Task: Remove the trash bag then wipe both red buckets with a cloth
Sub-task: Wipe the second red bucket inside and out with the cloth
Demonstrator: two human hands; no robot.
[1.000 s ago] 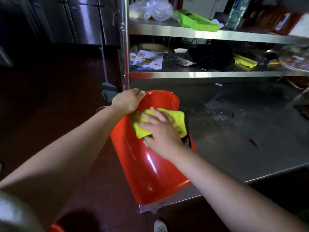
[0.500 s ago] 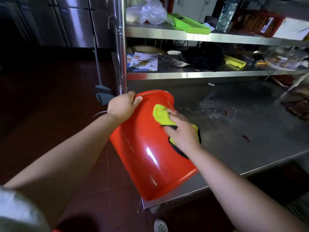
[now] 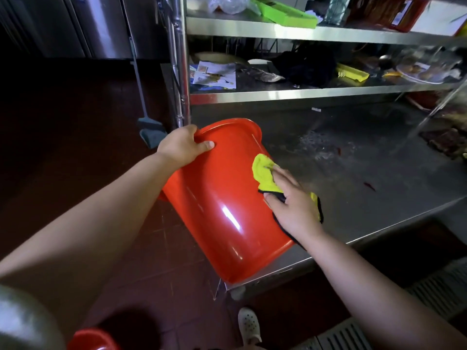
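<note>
Evidently to steady it for wiping, the left hand (image 3: 182,145) grips the tilted red bucket (image 3: 227,210) rim at frame centre while the flat, open right hand (image 3: 293,200) presses the yellow cloth (image 3: 264,173) against its side.

1 head-worn view looks forward and steeply down from above the steel table (image 3: 353,198), close in. The table's near left corner sits at the lower middle, shelves (image 3: 290,93) rise behind the table at the top, dark floor (image 3: 63,147) spreads left of it, both forearms reaching in from below.
</note>
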